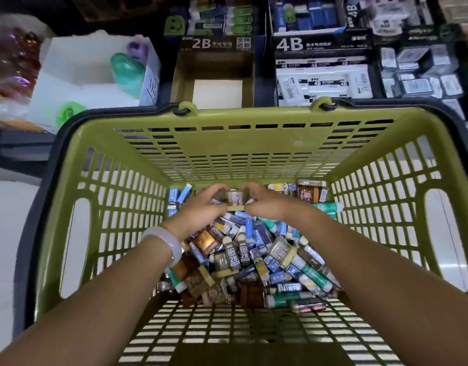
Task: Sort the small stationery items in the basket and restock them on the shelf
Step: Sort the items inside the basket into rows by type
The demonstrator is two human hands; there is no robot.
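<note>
A green plastic basket [243, 146] fills the view, with a heap of small erasers [254, 257] in blue, brown and green wrappers on its bottom. Both my hands reach deep inside, toward the far wall. My left hand [201, 207] and my right hand [264, 202] together pinch one small brown-wrapped eraser [235, 199], held just above the heap. A pale bangle sits on my left wrist. Beyond the basket rim stands an open 2B eraser box [214, 77] with only a white card visible on its bottom.
A 4B art eraser box [322, 75] with white-sleeved erasers stands to the right of the 2B box. Silver-wrapped items [420, 72] fill a tray at far right. A white box [95, 72] with green and purple items is at left. The basket's black handle [452, 120] lies around the rim.
</note>
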